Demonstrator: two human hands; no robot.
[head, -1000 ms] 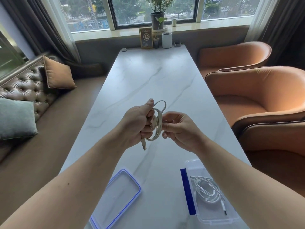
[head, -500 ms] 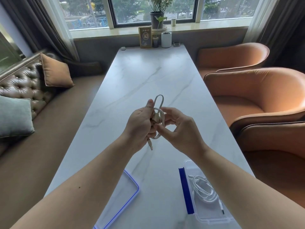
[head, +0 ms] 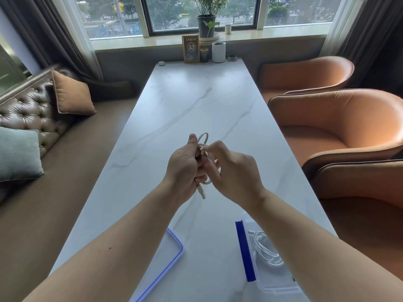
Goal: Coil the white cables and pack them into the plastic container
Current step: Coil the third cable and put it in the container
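Observation:
Above the middle of the marble table (head: 196, 101), my left hand (head: 185, 164) grips a coiled white cable (head: 204, 137); a loop sticks up past the thumb and a plug end (head: 201, 192) hangs below the fist. My right hand (head: 233, 168) pinches the same coil from the right, fingers over its top. The clear plastic container (head: 272, 287) with a blue clip sits at the near right, partly hidden by my right forearm, with another coiled white cable (head: 265, 249) inside.
The container's blue-rimmed lid (head: 172, 256) lies at the near left under my left forearm. A sign, a white cup and small items stand at the table's far end (head: 218, 52). Two orange armchairs (head: 340, 127) line the right side, a leather sofa (head: 28, 112) the left.
Both hands have closed tighter around the coil; my right hand moved over its top and the upper loop became smaller. The view shifted slightly.

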